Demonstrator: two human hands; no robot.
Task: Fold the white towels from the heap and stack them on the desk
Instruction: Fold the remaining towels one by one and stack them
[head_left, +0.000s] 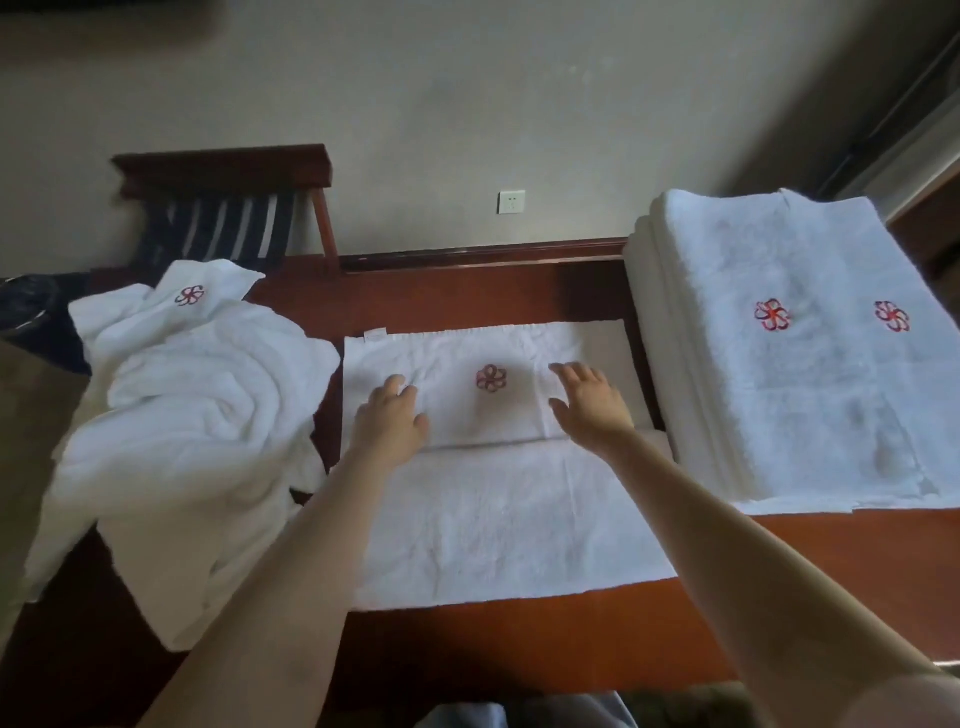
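Reddish-brown wood of the counter (519, 639) fills the lower frame, with two bare forearms reaching up from the bottom edge. At the centre a white towel (509, 519) lies spread flat on the counter, its far part folded back toward the viewer so that a red flower emblem (491, 378) faces up. The left hand (390, 421) lies flat on that folded layer left of the emblem, fingers straight and holding nothing. The right hand (589, 402) lies the same way right of the emblem, fingers spread and gripping nothing. At the left of the frame a rumpled heap of white towels (197, 415) spills over the counter's edge. At the right sits a neat stack of folded towels (789, 353). Beyond, at the upper left, a dark wooden chair (223, 171) stands against the wall, and a white wall socket (511, 201) sits above the counter's back edge.
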